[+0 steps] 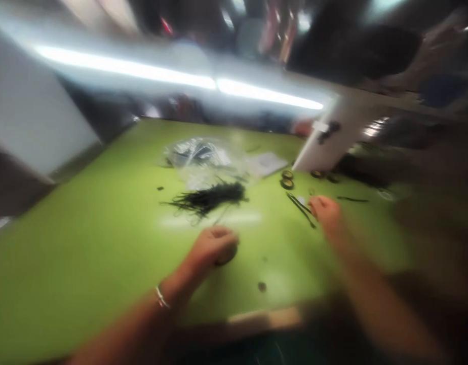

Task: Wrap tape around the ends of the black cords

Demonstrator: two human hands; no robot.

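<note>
My left hand [215, 244], with a bracelet at the wrist, is closed low over the green table, in front of a pile of thin black cords [213, 197]. Something dark and round shows under its fingers, too blurred to name. Further right, my right hand [327, 212] has its fingers pinched together near the table. Beside its fingertips lie two thin black strips [300, 209] that meet at their far end, one reaching up to the fingers. Whether the fingers grip it is hard to make out.
A clear plastic bag [199, 154] lies behind the cords, near a white sheet [266, 163]. Black rolls with yellow cores [287, 180] stand by a white upright panel [321, 144]. A small dark piece [262, 287] lies near the front edge. A lit tube lamp [143, 68] spans the back.
</note>
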